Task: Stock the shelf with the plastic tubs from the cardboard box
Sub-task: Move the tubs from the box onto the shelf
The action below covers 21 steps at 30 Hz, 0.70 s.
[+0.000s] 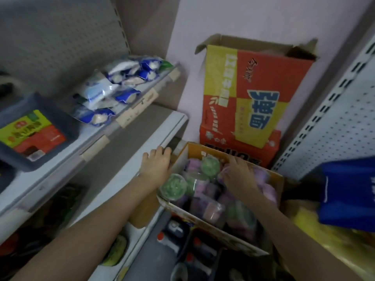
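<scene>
Two hands, left hand (157, 162) and right hand (237, 173); one cardboard box (183, 157) under the right; two green tubs (173, 186) (211, 165) between them; purple tubs (267, 192) too blurred to count.
</scene>
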Tool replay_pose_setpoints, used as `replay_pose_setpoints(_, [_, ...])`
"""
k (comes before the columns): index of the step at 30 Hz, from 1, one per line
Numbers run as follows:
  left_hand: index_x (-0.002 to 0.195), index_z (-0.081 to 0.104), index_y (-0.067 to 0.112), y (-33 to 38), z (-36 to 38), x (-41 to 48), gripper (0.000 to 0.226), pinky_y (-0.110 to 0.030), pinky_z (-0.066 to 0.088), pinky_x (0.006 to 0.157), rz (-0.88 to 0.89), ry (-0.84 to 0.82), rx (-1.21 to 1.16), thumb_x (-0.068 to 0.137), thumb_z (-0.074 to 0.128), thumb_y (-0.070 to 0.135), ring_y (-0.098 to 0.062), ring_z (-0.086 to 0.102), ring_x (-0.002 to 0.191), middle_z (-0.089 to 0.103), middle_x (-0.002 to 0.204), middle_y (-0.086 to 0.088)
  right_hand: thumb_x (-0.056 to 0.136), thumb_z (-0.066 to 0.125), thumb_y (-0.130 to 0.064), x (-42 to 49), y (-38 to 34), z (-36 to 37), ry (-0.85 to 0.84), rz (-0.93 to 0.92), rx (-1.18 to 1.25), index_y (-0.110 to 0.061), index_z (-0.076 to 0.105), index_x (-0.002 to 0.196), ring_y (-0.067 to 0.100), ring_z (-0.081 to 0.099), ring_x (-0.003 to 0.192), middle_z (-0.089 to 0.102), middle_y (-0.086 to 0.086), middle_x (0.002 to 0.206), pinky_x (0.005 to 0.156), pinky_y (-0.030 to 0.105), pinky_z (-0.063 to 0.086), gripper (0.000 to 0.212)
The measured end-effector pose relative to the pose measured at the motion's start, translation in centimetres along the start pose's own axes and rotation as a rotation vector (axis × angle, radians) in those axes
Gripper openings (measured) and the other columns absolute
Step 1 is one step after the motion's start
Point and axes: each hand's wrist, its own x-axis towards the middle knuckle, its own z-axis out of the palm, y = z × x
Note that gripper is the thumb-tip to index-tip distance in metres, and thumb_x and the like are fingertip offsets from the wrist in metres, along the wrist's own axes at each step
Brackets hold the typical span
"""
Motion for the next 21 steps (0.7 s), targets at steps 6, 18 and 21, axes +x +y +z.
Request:
replay_pose_setpoints(6, [0.133, 0.033, 0.016, 1.9, 5.6, 3.4, 0.049, -0.04, 0.037, 0.093, 0.144, -0.14, -0.015, 0.091, 0.048, 0.035, -0.028, 0.047, 0.117, 0.044, 0.129, -0.009, 0.082, 0.056, -0.022, -0.2, 3.5, 4.1, -0.007, 0.173, -0.01, -0.02, 0.042, 0.134, 0.034, 0.054, 0.108, 0.051, 0.009, 0.129, 0.087, 0.043, 0.043, 0.054])
replay_pose_setpoints(18, [0.139, 0.026, 0.01, 3.0, 16.0, 7.4, 0.069, -0.041, 0.042, 0.093, 0.163, -0.361, -0.196, 0.086, 0.055, 0.044, -0.03, 0.053, 0.114, 0.052, 0.128, -0.01, 0.084, 0.055, -0.014, 0.7, 5.5, 11.7, -0.131, 0.418, 0.118, -0.019, 0.038, 0.138, 0.035, 0.053, 0.11, 0.052, 0.012, 0.128, 0.092, 0.045, 0.044, 0.056])
replay_pose_setpoints(21, [0.139, 0.024, 0.01, 3.1, 17.8, 7.8, 0.078, -0.038, 0.043, 0.09, 0.156, -0.323, -0.215, 0.081, 0.058, 0.051, -0.027, 0.057, 0.11, 0.058, 0.122, -0.008, 0.086, 0.054, -0.015, 0.9, 5.9, 13.1, -0.153, 0.457, 0.156, -0.02, 0.037, 0.139, 0.034, 0.05, 0.115, 0.049, 0.01, 0.132, 0.097, 0.045, 0.041, 0.055])
